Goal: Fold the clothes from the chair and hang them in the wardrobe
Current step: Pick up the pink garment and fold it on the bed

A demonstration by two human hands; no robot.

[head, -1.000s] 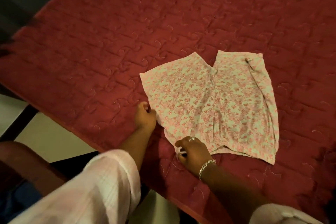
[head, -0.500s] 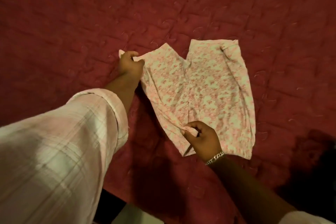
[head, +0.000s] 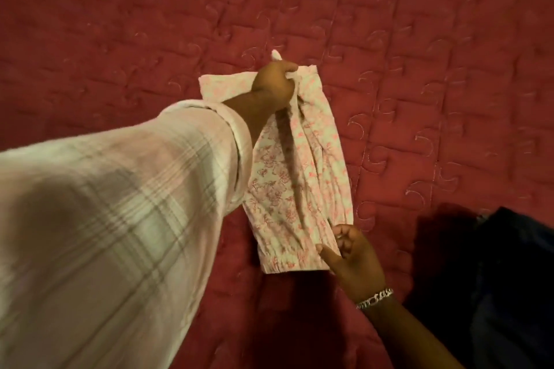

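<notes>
- Floral shorts (head: 295,177) lie folded lengthwise on red quilted bed (head: 419,54).
- Left hand (head: 274,84) fingers clamp far hem, aligning legs.
- Right hand (head: 353,257) fingers loosely curled, pinning near waistband.

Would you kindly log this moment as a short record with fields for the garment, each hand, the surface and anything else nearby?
garment: floral shorts, folded in half lengthwise, lying on the bed
left hand: left hand grips the far hem end of the shorts
right hand: right hand at the waistband end, fingers loosely curled against the fabric; a firm hold is unclear
surface: red quilted bedspread
nearby: dark garment at the right edge
wrist: silver bracelet on the right wrist
</notes>
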